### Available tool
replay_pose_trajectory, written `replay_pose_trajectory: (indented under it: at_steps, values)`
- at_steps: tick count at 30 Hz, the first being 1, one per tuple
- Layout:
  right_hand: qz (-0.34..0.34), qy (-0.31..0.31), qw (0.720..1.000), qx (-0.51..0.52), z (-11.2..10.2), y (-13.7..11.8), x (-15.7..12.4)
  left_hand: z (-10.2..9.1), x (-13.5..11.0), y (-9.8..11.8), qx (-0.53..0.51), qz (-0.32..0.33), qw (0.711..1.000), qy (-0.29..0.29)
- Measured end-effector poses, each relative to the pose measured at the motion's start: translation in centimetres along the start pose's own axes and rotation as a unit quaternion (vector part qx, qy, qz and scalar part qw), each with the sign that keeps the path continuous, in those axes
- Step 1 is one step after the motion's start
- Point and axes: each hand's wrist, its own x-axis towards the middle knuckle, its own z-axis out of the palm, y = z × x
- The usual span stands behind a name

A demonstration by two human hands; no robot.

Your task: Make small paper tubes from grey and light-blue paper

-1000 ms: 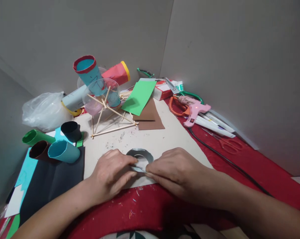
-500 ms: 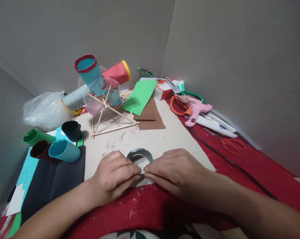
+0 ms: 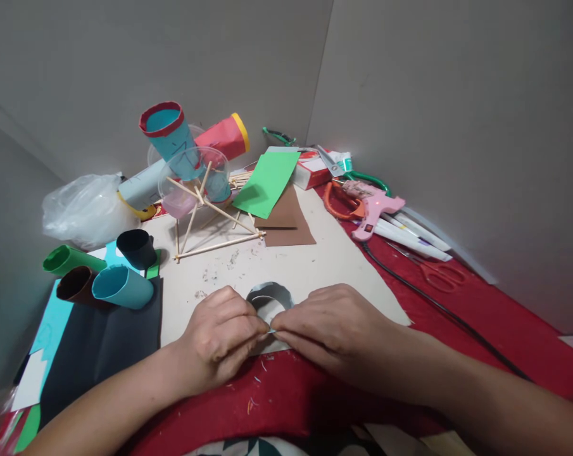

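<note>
A grey paper ring (image 3: 270, 292) stands at the near edge of the pale board, curved into a loop with its opening facing up. My left hand (image 3: 224, 332) pinches the ring's near side from the left, thumb and fingers closed. From the right, my right hand (image 3: 327, 326) pinches the same near side. The fingertips of both hands almost meet there. They cover most of the ring's near wall, so how its ends join is hidden.
Paper tubes, including a blue one (image 3: 123, 288), stand left on black paper (image 3: 110, 342). Behind are a stick frame (image 3: 220, 246), green paper (image 3: 270, 183) and brown paper (image 3: 290, 234). A pink glue gun (image 3: 374, 206), its cord (image 3: 438, 310) and red scissors (image 3: 442, 275) lie right.
The ring's near side has drawn in slightly between my fingertips, and the loop looks a little narrower. Both hands stay in nearly the same place.
</note>
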Motion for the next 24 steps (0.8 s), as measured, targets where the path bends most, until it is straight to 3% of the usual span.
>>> replay_pose_trajectory:
  at_steps: [13, 18, 24]
  values:
    - [-0.044, 0.025, 0.998, -0.04, -0.2, -0.3, -0.2, -0.4, -0.6, -0.1, 0.034, 0.013, 0.999, -0.023]
    - [-0.034, -0.036, 0.999, 0.0, -1.0, 0.3, 0.1, -0.5, -0.6, 0.3, 0.067, 0.006, 0.998, -0.02]
    - [-0.009, 0.025, 0.999, 0.027, -1.6, 1.1, 0.3, -1.0, -0.3, -0.2, 0.078, -0.018, 0.997, -0.014]
